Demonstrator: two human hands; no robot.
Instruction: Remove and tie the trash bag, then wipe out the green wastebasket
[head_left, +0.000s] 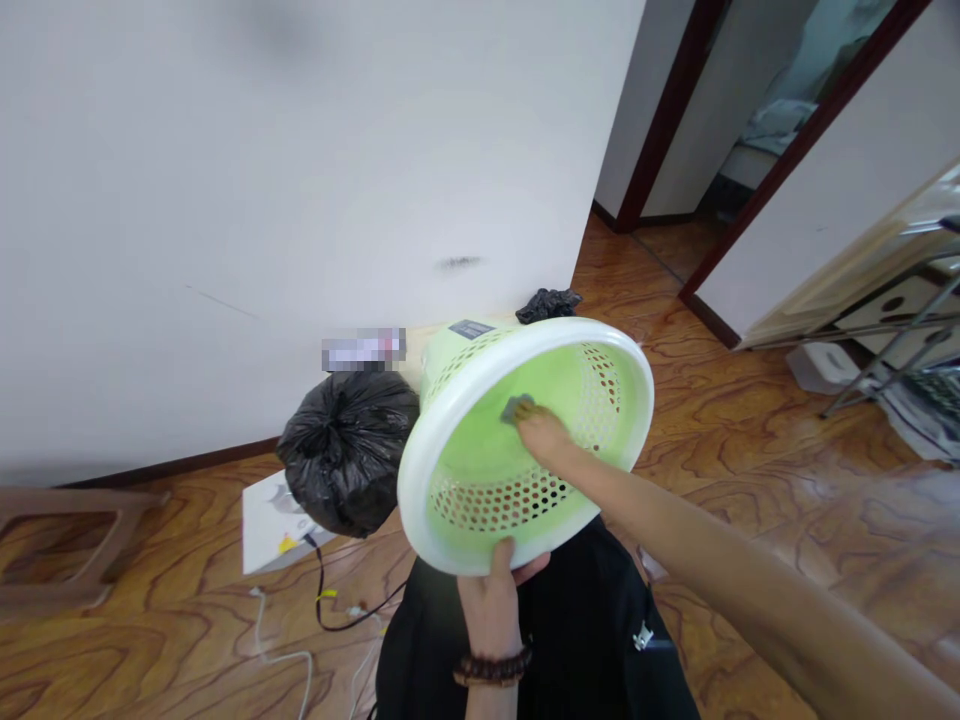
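A light green perforated plastic basket with a white rim is held tilted, its opening facing me. My left hand, with a bead bracelet on the wrist, grips the bottom of the rim, thumb over the edge. My right hand reaches deep inside the basket and presses a small grey-yellow sponge or cloth against the inner wall. Its fingers are closed on that pad.
A tied full black rubbish bag sits on the wooden floor by the white wall. A white board and cables lie beside it. A second small black bag lies behind the basket. A metal rack stands right; a wooden stool left.
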